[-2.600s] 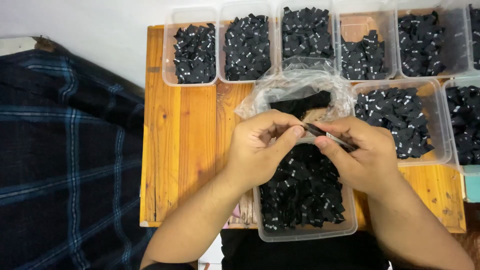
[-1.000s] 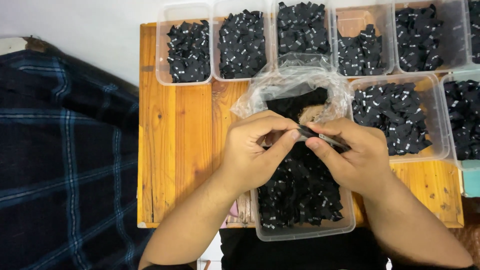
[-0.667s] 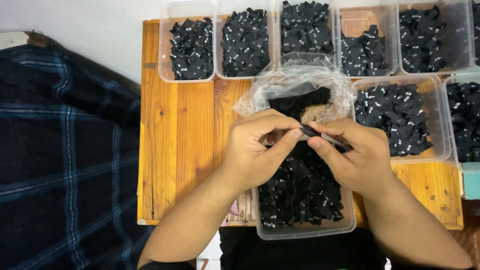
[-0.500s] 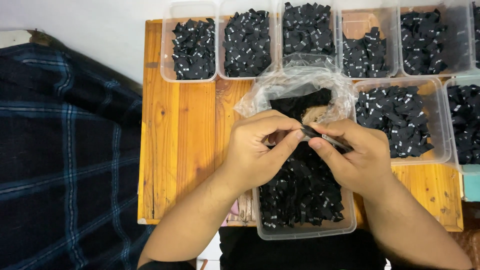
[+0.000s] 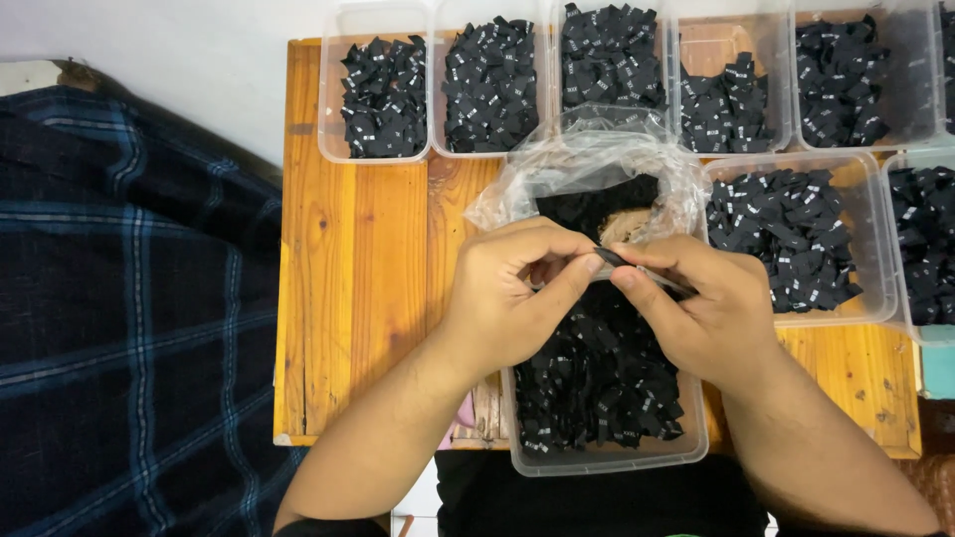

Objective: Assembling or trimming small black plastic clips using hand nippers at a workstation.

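My left hand [image 5: 517,298] and my right hand [image 5: 701,308] meet over a clear plastic tub [image 5: 597,459] heaped with small black fabric labels [image 5: 597,378]. Both hands pinch a thin stack of black labels [image 5: 637,270] between thumbs and forefingers, held flat just above the tub. Behind the hands lies an open clear plastic bag [image 5: 597,169] with more black labels inside it. The far part of the tub is hidden by my hands.
A wooden table [image 5: 358,298] carries a back row of clear tubs of black labels [image 5: 386,85], [image 5: 494,85], [image 5: 609,55], [image 5: 734,94], [image 5: 844,70]. Two more tubs [image 5: 796,239], [image 5: 925,249] stand at the right. Dark blue plaid cloth [image 5: 129,318] lies left of the table.
Both hands stay pinched on the label stack over the tub; only slight finger shifts and small camera movement show.
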